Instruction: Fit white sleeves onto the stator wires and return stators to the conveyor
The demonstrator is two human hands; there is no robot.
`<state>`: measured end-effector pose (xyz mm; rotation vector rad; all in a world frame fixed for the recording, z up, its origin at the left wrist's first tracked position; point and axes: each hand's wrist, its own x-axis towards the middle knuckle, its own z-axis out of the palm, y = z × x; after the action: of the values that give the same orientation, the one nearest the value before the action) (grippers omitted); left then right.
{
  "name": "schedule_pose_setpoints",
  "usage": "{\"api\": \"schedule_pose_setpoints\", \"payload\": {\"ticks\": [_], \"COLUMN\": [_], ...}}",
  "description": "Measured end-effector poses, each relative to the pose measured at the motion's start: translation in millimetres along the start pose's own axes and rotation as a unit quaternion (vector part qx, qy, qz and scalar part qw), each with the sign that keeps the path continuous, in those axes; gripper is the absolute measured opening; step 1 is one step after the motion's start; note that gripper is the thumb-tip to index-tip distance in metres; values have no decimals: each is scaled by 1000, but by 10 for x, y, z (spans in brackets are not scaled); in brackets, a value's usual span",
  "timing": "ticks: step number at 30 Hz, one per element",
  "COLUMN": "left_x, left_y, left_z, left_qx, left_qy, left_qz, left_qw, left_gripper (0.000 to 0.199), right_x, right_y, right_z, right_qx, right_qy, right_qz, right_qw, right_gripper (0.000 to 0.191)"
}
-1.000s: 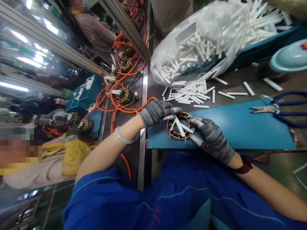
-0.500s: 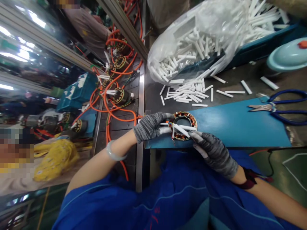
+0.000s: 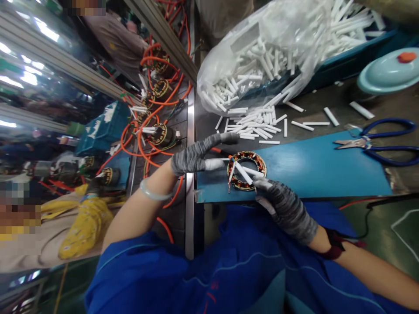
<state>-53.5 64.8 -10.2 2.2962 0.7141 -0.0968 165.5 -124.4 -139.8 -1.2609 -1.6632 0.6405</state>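
A ring-shaped motor stator [image 3: 262, 165] with copper windings lies on the blue mat. White sleeves [image 3: 244, 173] on its leads cross the ring's opening. My right hand [image 3: 283, 203], in a grey glove with pale fingertips, grips the ring's lower right edge beside the sleeve ends. To the left of the stator, my gloved left hand [image 3: 199, 157] is spread, thumb and fingers apart. Its forefinger reaches toward the pile of loose white sleeves [image 3: 255, 122]; no sleeve shows in its grasp. A thin lead runs from the stator toward the left thumb; whether they touch, I cannot tell.
A clear plastic bag [image 3: 225, 65] of white sleeves sits in a teal bin [image 3: 347, 61]. Blue-handled scissors [image 3: 366, 144] rest on the blue mat [image 3: 304, 170]. Other stators [image 3: 163, 133] with orange cables [image 3: 139, 139] stand left of the metal rail. Another person's yellow sleeve [image 3: 87, 222] is at left.
My left hand has let go of the stator's leads and opened, moving left with its forefinger extended up toward the loose sleeves. The right hand stays at the ring's edge.
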Motion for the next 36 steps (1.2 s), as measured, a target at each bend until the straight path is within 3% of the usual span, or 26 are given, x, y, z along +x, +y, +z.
{"api": "schedule_pose_setpoints", "payload": {"ticks": [3,6,10,12,17,20,22,25,28,32,36], "left_x": [143,385,623,697,789,732,638,480,400,417,437], "left_y": [152,295,445,487,532,516,480,391,304,276,231], "left_z": [110,231,205,180,294,385,390,347,349,440,472], "left_qx": [93,189,134,109,247,262,229,154,144,216,191], "left_qy": [7,-68,-191,-215,-120,-52,-20,-12,-38,-95,-78], "left_qz": [-10,-53,-126,-146,-151,-155,-123,29,137,114,142], "left_qw": [996,978,964,959,950,951,965,988,979,965,968], "left_gripper": [52,44,42,40,38,34,33,27,27,33,34], "right_x": [19,87,203,263,385,408,411,424,460,508,540], "right_y": [36,94,202,262,364,369,358,331,303,284,311], "right_z": [31,-5,-129,-187,-274,-296,-303,-310,-311,-311,-332], "right_qx": [42,109,197,227,225,226,237,257,271,292,270], "right_qy": [0,-26,-90,-101,-114,-131,-134,-136,-132,-124,-139], "right_qz": [1,30,86,105,124,129,134,151,159,153,138], "right_qw": [999,993,972,963,960,956,953,945,940,936,943], "right_gripper": [30,23,16,17,19,19,20,24,25,21,24]}}
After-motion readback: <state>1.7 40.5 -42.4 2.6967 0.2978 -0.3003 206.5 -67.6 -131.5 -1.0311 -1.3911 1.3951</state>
